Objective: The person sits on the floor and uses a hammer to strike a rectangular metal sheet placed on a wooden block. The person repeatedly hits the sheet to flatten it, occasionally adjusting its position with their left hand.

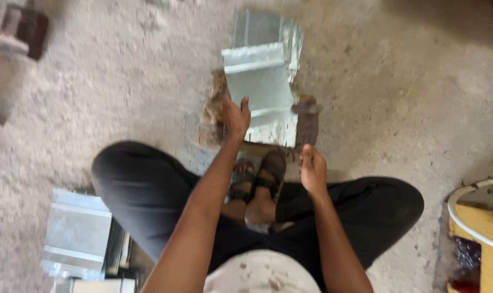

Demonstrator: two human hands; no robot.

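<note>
A bent galvanised sheet-metal piece (pixel 260 89) lies on a worn wooden block (pixel 213 116) on the concrete floor (pixel 398 92), just ahead of the seated person's sandalled feet (pixel 257 182). The left hand (pixel 234 116) presses its near-left edge — grip closed on the sheet, apparently to steady it. The right hand (pixel 312 169) is wrapped around the handle of a blurred hammer (pixel 306 122), its head beside the sheet's right edge. More folded sheets (pixel 78 233) are stacked at the person's left — the floor is rough and dusty.
</note>
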